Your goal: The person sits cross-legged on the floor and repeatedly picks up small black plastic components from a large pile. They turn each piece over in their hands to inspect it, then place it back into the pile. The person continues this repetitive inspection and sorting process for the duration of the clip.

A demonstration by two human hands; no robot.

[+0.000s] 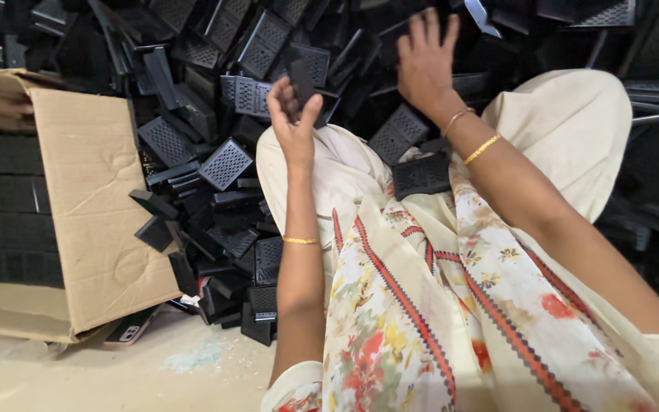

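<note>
Left hand (293, 114) pinches a small black plastic piece (301, 82) above the knee; right hand (425, 61) spreads wide into the pile of black grille parts (226, 164). Best grab one cleanly, cardboard box (93, 198) waiting left.

The one camera sits on my head, tilted steeply down and forward over my lap (451, 305). It looks close along both forearms to the black pile (215, 152) just ahead, with the box (93, 198) at the left edge and floor (154, 374) below.
</note>
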